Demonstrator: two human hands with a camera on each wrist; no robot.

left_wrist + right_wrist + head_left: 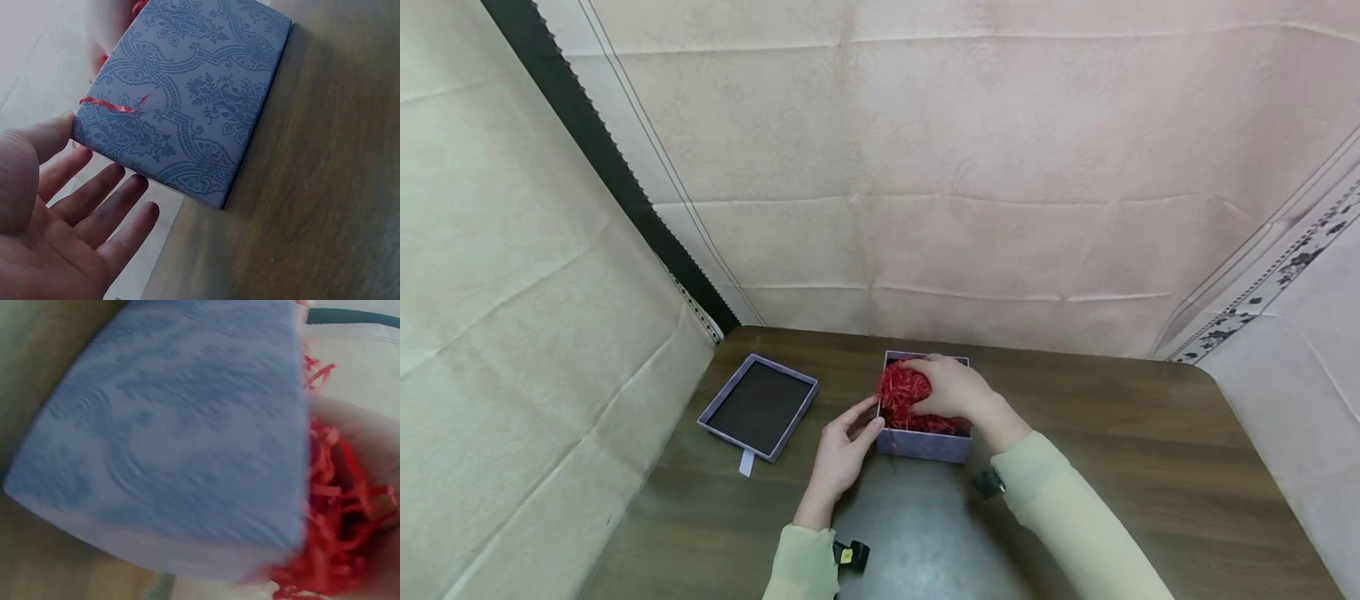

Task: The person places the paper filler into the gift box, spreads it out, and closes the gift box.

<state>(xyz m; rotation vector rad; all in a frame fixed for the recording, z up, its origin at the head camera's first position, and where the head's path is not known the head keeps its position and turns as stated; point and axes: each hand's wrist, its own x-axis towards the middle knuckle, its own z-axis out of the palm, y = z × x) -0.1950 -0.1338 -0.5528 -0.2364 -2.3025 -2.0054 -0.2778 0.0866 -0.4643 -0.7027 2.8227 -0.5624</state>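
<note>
A box point(925, 446) covered in purple-blue patterned paper stands lidless on the table, filled with red shredded paper point(901, 390). My right hand point(951, 390) reaches in over the far right rim, fingers and thumb curved round a clump of the shreds. Red strands point(331, 519) bulge past the box edge below that palm in the right wrist view, which is blurred. At the box's left side, my left hand point(841, 454) touches the near corner with its thumb and index finger, the other fingers point(128, 247) spread and loosely straight.
Left of the box lies a shallow purple-edged lid point(760, 408), dark inside, with a pale ribbon tab point(747, 462). One red strand point(112, 105) clings to the box's outside. The brown wooden table point(1112, 500) meets pale cloth hangings point(1000, 167) behind and at the sides.
</note>
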